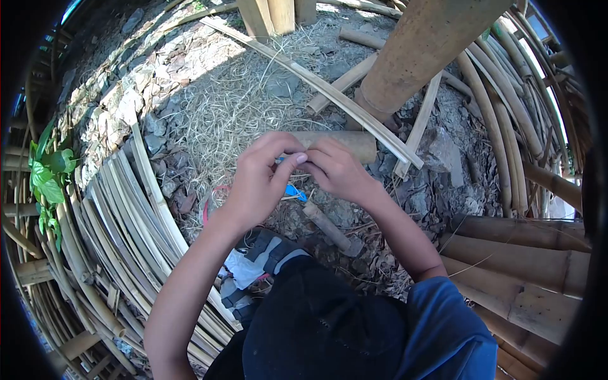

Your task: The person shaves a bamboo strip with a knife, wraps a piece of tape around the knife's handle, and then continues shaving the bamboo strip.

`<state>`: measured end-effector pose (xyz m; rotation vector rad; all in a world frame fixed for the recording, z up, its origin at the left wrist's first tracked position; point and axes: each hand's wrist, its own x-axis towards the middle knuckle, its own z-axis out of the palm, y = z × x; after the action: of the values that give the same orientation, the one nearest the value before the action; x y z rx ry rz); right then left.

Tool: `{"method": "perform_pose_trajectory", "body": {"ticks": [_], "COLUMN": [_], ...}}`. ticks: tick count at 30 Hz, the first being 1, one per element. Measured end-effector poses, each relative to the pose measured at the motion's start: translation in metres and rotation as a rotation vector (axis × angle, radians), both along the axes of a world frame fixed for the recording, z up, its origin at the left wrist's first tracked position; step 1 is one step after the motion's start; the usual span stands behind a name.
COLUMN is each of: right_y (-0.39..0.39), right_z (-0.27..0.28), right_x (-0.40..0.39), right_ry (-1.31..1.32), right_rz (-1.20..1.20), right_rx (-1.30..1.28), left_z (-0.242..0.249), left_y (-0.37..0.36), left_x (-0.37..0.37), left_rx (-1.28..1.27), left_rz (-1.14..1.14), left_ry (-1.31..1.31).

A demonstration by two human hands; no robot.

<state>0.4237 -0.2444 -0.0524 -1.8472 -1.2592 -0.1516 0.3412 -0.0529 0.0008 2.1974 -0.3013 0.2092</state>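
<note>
My left hand (263, 174) and my right hand (335, 168) meet in front of me, thumbs and fingertips pinched together. What lies between the fingertips is too small or hidden to make out. Just under the hands shows a bright blue object (294, 192), partly covered by my left hand. A short, thin bamboo piece (326, 225) lies on the ground below my right hand. Behind the fingers a thicker bamboo tube (361, 147) rests crosswise on the ground.
Long split bamboo strips (130, 215) are stacked at the left, and thick bamboo poles (538, 266) lie at the right. An upright bamboo post (418, 57) stands ahead, with a long strip (304, 75) slanting past it. Pale shavings (228, 120) cover the ground. A white plastic bag (244, 269) lies by my sandalled foot.
</note>
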Motion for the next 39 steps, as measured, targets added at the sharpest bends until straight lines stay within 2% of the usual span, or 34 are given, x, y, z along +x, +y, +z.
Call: {"method": "perform_pose_trajectory", "body": {"ticks": [1, 3, 4, 6, 7, 9, 10, 12, 13, 16, 25, 32, 34, 35, 37, 38, 39], "right_y": [0.001, 0.002, 0.004, 0.005, 0.004, 0.007, 0.008, 0.010, 0.013, 0.014, 0.012, 0.011, 0.010, 0.010, 0.008, 0.002, -0.010], "right_z": [0.000, -0.011, -0.018, -0.030, -0.036, -0.039, -0.041, -0.038, -0.036, -0.034, -0.030, -0.029, -0.032, -0.033, -0.033, -0.038, -0.047], "right_x": [0.009, 0.022, 0.028, 0.036, 0.039, 0.044, 0.046, 0.050, 0.051, 0.047, 0.045, 0.043, 0.040, 0.037, 0.025, 0.012, -0.007], "right_ry": [-0.090, -0.048, -0.008, 0.020, 0.048, 0.055, 0.058, 0.000, -0.068, -0.082, -0.119, -0.152, -0.063, -0.065, 0.151, 0.149, 0.175], "right_rz": [-0.039, -0.075, -0.114, -0.144, -0.175, -0.163, -0.155, -0.141, -0.131, -0.142, -0.131, -0.129, -0.164, -0.163, -0.209, -0.206, -0.343], "right_rx": [-0.019, 0.009, 0.045, 0.039, 0.031, 0.022, 0.025, -0.014, -0.047, -0.017, -0.040, -0.085, -0.070, -0.071, -0.011, -0.012, -0.075], "left_z": [-0.006, -0.016, -0.019, -0.027, -0.034, -0.048, -0.056, -0.058, -0.069, -0.059, -0.055, -0.058, -0.056, -0.059, -0.067, -0.066, -0.064], "left_y": [-0.007, -0.024, -0.026, -0.029, -0.024, -0.013, -0.013, -0.008, -0.005, -0.005, -0.013, -0.017, -0.016, -0.016, -0.015, -0.015, -0.015], "left_x": [0.011, 0.027, 0.032, 0.040, 0.041, 0.040, 0.041, 0.043, 0.048, 0.051, 0.060, 0.056, 0.056, 0.054, 0.054, 0.054, 0.054], "left_rx": [-0.004, -0.432, -0.434, -0.787, -0.792, -0.491, -0.497, -0.358, -0.381, -0.260, -0.107, -0.079, -0.214, -0.215, -0.312, -0.313, -0.308], "left_rz": [0.003, 0.181, 0.185, 0.374, 0.377, 0.336, 0.340, 0.352, 0.375, 0.354, 0.328, 0.326, 0.250, 0.251, 0.314, 0.318, 0.315], "left_ry": [0.000, -0.023, -0.022, -0.015, -0.009, 0.055, 0.062, -0.035, -0.081, -0.108, -0.248, -0.277, -0.232, -0.233, -0.186, -0.189, -0.177]}}
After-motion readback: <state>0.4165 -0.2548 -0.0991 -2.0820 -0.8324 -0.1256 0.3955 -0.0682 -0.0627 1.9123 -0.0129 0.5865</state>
